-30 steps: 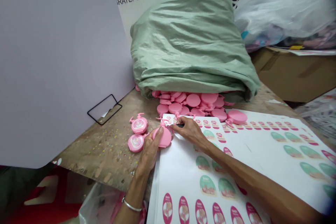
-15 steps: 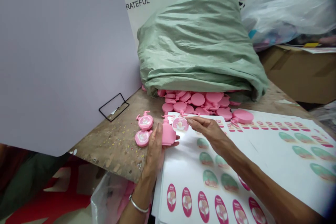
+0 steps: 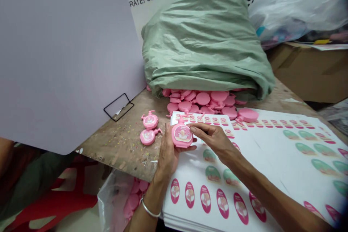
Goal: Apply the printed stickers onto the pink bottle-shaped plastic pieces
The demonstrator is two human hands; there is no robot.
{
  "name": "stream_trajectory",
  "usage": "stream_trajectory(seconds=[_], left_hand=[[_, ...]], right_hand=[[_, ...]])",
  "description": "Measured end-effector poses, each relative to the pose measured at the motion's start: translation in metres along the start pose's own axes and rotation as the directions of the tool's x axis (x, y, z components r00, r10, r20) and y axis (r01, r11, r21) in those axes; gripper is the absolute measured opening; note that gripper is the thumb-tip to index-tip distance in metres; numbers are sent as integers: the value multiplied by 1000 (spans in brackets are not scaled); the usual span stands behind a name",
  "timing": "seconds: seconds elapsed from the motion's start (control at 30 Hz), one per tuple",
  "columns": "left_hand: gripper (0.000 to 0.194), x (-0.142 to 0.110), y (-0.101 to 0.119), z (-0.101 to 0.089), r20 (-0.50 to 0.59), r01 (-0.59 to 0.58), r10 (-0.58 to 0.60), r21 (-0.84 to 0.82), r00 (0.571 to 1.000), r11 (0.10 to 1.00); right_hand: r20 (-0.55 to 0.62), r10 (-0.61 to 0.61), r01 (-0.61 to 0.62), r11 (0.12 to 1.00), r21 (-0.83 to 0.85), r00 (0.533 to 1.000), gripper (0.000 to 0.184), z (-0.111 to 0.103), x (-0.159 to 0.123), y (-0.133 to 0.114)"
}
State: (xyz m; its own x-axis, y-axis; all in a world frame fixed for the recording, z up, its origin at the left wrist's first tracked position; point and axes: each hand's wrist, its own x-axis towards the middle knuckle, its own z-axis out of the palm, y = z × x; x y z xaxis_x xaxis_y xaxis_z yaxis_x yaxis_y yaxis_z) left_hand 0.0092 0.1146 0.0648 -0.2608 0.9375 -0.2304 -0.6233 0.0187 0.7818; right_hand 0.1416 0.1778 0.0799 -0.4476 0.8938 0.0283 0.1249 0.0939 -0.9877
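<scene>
Seemingly seating round pink-white label (image 3: 182,133) on flat pink plastic pump bottle (image 3: 181,145) | left hand (image 3: 168,152) cradles bottle over white printed sheets' (image 3: 190,163) 11 o'clock corner | right hand (image 3: 216,137) at label's 2 o'clock edge, pinch unclear | next likely needs smoothing

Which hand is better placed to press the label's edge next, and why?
Probably the right hand: its fingertips are at the label's edge, while the left hand is occupied holding the bottle.

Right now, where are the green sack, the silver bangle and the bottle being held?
Green sack (image 3: 206,47), head view: middle of its front.
Silver bangle (image 3: 148,211), head view: visible band.
Held bottle (image 3: 182,134), head view: front face.
</scene>
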Motion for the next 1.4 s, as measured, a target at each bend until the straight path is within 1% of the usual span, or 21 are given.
stream_trajectory(seconds=[0.27, 0.4, 0.57, 0.73, 0.9, 1.03, 1.17, 1.27, 1.33, 1.4], left_hand=[[62, 1, 2, 0, -27, -23, 23, 27, 999, 999], [63, 1, 2, -1, -31, -25, 26, 39, 999, 999], [60, 1, 5, 1, -37, -28, 30, 47, 999, 999], [60, 1, 5, 1, -33, -28, 29, 40, 999, 999], [63, 2, 4, -1, 1, -15, 15, 24, 1000, 1000], [60, 1, 5, 0, 16, -45, 45, 34, 999, 998], [43, -3, 7, 3, 88, -89, 79, 121, 993, 989], [35, -5, 6, 3, 97, -114, 98, 182, 990, 977], [34, -5, 6, 2, 86, -132, 116, 215, 989, 968], [35, -4, 4, 1, 71, -143, 130, 249, 989, 958]], right_hand=[[-4, 25, -25, 1000, 17, 1000, 48, 2, 1, 1], [6, 5, -5, 1000, 10, 1000, 46, 2, 2, 0], [-15, -20, 20, 1000, -18, 1000, 43, 2, 3, -1], [-25, -38, 36, 998, -51, 999, 42, 2, 3, -3], [-55, -30, 29, 999, -24, 998, 42, 3, 4, -1], [-36, -31, 30, 999, -27, 999, 39, 2, 5, -2], [-68, -97, 88, 987, -134, 993, 35, 2, 3, -3], [-101, -191, 152, 941, -303, 976, 30, 2, 0, -5], [-117, -296, 212, 861, -461, 948, 26, 0, -1, -7], [-141, -412, 239, 739, -629, 900, 25, -4, -2, -8]])
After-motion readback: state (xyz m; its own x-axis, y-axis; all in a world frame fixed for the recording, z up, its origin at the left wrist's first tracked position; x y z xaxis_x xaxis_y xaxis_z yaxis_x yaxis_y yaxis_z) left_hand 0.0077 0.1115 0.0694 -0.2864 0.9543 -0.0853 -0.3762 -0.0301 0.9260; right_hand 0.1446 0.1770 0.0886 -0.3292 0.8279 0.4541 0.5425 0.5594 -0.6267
